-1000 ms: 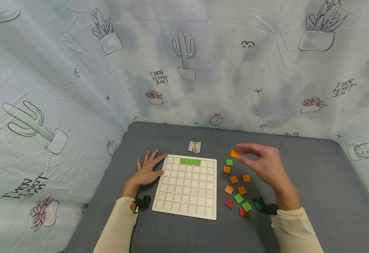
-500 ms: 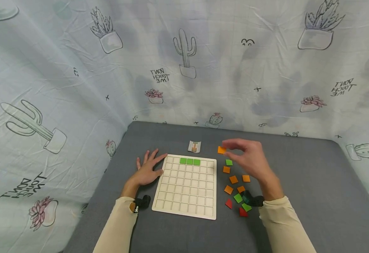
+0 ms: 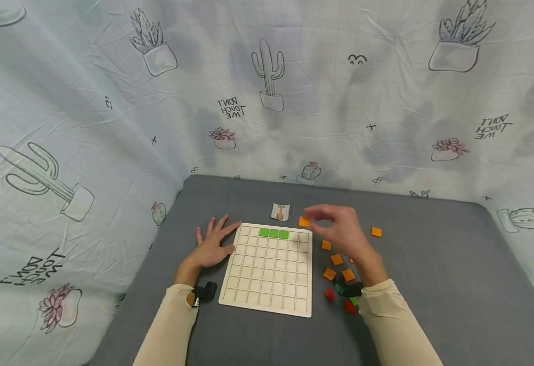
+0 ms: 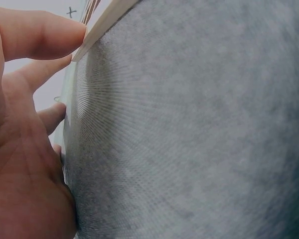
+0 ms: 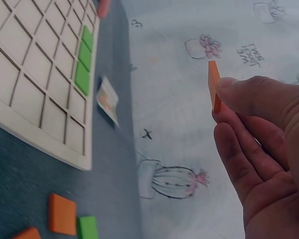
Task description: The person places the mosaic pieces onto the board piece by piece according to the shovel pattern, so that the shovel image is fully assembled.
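My right hand (image 3: pixel 343 230) pinches an orange square tile (image 3: pixel 304 221) between thumb and fingers, raised near the board's far right corner. In the right wrist view the same tile (image 5: pixel 214 87) is seen nearly edge-on. My left hand (image 3: pixel 213 249) lies with fingers spread beside the pale gridded board (image 3: pixel 267 269), thumb and forefinger touching its left edge. The left wrist view shows the thumb (image 4: pixel 45 35) against the board's side. Green tiles (image 3: pixel 274 233) fill three neighbouring cells in the board's far row.
Loose orange tiles (image 3: pixel 337 259), red pieces (image 3: pixel 329 293) and a green tile (image 3: pixel 353 301) lie right of the board, partly hidden by my right arm. One orange tile (image 3: pixel 376 232) lies farther right. A small printed card (image 3: pixel 280 212) rests beyond the board; a patterned curtain (image 3: pixel 321 101) hangs behind.
My right hand has moved left with the orange tile, from above the loose pieces to near the board's far right corner. The left hand has stayed in place.
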### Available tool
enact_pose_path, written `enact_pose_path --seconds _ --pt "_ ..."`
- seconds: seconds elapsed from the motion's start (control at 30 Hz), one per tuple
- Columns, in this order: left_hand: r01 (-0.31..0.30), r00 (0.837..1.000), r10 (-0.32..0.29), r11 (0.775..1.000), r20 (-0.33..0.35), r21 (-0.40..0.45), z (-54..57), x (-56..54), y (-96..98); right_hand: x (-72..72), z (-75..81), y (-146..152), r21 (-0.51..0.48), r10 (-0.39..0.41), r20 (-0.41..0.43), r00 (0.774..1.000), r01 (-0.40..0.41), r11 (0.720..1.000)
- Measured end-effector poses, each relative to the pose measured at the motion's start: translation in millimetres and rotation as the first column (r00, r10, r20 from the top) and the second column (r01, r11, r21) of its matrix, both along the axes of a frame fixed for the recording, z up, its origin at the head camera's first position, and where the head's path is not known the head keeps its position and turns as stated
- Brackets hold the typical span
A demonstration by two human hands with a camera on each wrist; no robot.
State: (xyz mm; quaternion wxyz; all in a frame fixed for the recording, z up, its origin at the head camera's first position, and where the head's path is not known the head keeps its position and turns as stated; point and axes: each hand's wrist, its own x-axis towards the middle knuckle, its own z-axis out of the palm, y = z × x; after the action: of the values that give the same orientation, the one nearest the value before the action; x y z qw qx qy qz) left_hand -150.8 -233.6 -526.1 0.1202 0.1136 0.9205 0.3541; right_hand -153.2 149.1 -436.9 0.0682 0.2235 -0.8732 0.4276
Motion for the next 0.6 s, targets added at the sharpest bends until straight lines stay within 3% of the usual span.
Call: enact_pose_path --seconds 0.6 --pt "0.0 1.0 0.0 1.0 -0.003 0.008 2.1 1.1 -0.1 -4.8 -43.3 -39.1 -0.031 0.041 0.067 0.997 -0.039 0.999"
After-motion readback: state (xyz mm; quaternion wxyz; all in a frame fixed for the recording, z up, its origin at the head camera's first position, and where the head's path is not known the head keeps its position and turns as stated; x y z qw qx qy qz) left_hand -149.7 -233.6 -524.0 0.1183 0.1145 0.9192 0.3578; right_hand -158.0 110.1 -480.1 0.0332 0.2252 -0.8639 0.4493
